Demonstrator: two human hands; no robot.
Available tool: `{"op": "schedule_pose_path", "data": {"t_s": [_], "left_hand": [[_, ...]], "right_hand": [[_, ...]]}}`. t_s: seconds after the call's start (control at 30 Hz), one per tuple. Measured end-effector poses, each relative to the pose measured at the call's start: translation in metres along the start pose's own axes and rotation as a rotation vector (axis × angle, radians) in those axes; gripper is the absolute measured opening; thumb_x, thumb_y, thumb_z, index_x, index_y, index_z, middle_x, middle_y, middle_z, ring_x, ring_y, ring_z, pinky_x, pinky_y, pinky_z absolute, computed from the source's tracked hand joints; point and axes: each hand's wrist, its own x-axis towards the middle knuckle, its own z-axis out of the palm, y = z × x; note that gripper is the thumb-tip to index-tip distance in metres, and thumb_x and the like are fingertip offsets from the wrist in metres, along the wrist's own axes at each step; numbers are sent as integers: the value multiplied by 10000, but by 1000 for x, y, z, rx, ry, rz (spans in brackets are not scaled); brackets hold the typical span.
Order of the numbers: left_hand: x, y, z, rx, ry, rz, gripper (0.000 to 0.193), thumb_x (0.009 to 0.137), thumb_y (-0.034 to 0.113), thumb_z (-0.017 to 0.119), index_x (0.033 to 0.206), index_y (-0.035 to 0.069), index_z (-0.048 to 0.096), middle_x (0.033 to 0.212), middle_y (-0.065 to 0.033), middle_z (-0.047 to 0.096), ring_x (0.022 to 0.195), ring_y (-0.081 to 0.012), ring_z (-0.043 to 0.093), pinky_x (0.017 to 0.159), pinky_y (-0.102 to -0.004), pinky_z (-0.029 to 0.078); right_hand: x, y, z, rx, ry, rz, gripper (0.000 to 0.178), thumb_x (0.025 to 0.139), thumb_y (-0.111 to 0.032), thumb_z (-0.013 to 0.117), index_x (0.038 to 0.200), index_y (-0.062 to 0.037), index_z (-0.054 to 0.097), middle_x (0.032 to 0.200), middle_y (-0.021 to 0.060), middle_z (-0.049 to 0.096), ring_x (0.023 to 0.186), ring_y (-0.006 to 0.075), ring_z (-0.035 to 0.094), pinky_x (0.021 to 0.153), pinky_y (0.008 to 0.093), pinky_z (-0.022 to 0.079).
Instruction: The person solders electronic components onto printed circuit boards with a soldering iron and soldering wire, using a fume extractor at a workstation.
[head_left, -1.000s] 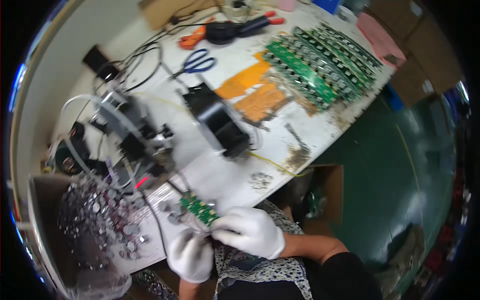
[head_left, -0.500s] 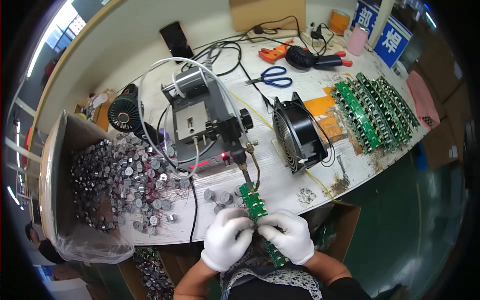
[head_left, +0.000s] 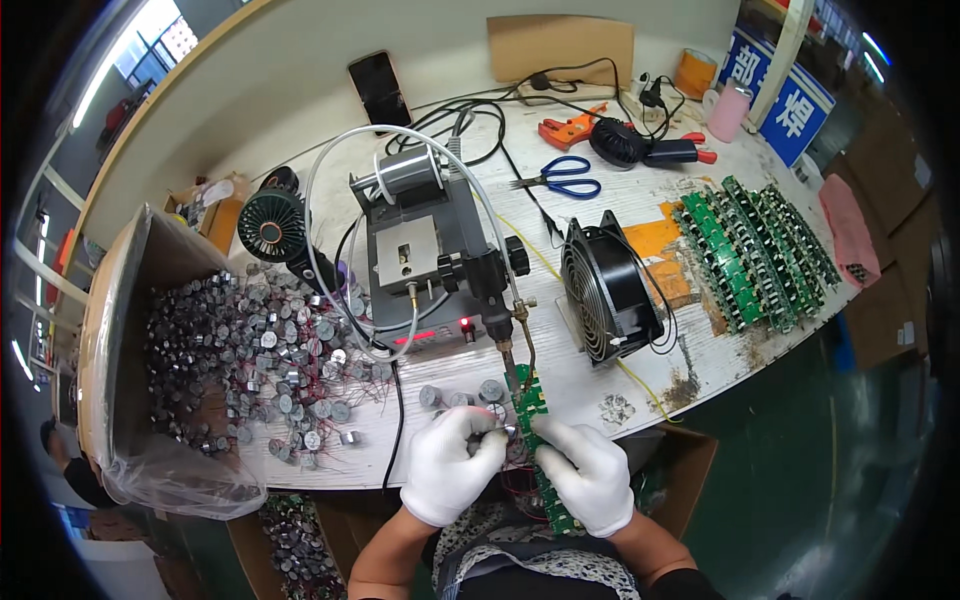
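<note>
Green PCB (head_left: 531, 400) is being held by R hand (head_left: 585, 475) w/ bent fingers; L hand (head_left: 455, 460) is curling beside, fingertips pressing together, can't tell on what.

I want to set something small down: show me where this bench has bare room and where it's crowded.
Bare bench lies between the held circuit board and the square black fan, with a smaller spot between the blue-handled scissors and the orange patch. Crowded: the left, where round metal parts spill from the box, and the right, under the board rows.

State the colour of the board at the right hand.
The board is green, clearest in head view.
</note>
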Motion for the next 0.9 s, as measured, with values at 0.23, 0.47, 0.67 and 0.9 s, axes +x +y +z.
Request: {"op": "schedule_pose_path", "data": {"t_s": [0.23, 0.47, 0.67, 0.9], "left_hand": [[-1, -6, 11, -16, 86, 39, 112, 757, 29, 705, 831, 11, 623, 696, -87, 616, 532, -128, 571, 521, -265, 466], [-5, -9, 15, -143, 48, -65, 133, 800, 53, 706, 876, -9, 617, 713, -69, 638, 566, -82, 565, 546, -240, 478], [-3, -8, 11, -364, -32, -165, 109, 843, 54, 676, 890, -13, 603, 790, -25, 636, 647, -51, 542, 603, -209, 470], [4, -20, 17, -531, 137, -39, 91, 869, 35, 620, 907, -4, 548, 812, -29, 603, 660, -73, 526, 641, -219, 461]], "right_hand": [[1, 4, 5, 39, 43, -72, 348, 763, -1, 702, 1106, -48, 667, 741, 132, 611, 627, 282, 620, 583, 360, 499], [-1, 4, 5, -3, 25, -70, 351, 762, -1, 699, 1106, -70, 675, 730, 121, 603, 612, 282, 609, 568, 357, 492], [-3, 5, 5, 5, -1, -92, 337, 757, -7, 702, 1088, -65, 680, 728, 122, 602, 614, 277, 609, 567, 351, 491], [-5, 1, 1, 44, 13, -81, 326, 756, -5, 704, 1079, -32, 672, 744, 132, 619, 614, 268, 618, 569, 342, 493]]}}
